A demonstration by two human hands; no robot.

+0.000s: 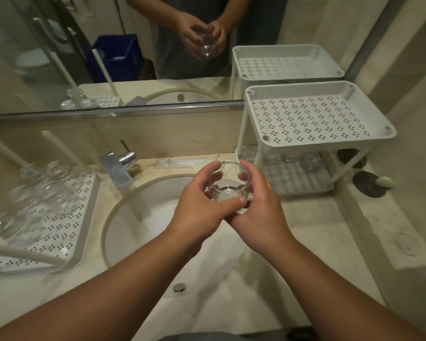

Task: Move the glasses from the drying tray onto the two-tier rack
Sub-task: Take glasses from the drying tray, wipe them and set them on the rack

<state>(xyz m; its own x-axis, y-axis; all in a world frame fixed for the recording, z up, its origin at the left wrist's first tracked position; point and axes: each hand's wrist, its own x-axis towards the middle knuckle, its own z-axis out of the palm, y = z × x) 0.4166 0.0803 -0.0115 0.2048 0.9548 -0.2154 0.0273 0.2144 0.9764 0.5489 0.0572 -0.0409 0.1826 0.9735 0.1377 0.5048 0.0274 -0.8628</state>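
A clear glass is held upright over the sink, between both hands. My left hand grips its near side with the thumb across the front. My right hand wraps its right side and base. The white perforated drying tray lies on the counter at the left, with several clear glasses standing on its far part. The white two-tier rack stands at the right; its top shelf is bare and several glasses sit on its lower shelf.
A white sink basin with a chrome tap lies below the hands. A mirror behind reflects the scene. Dark round items and a pale soap lie right of the rack, by the wall.
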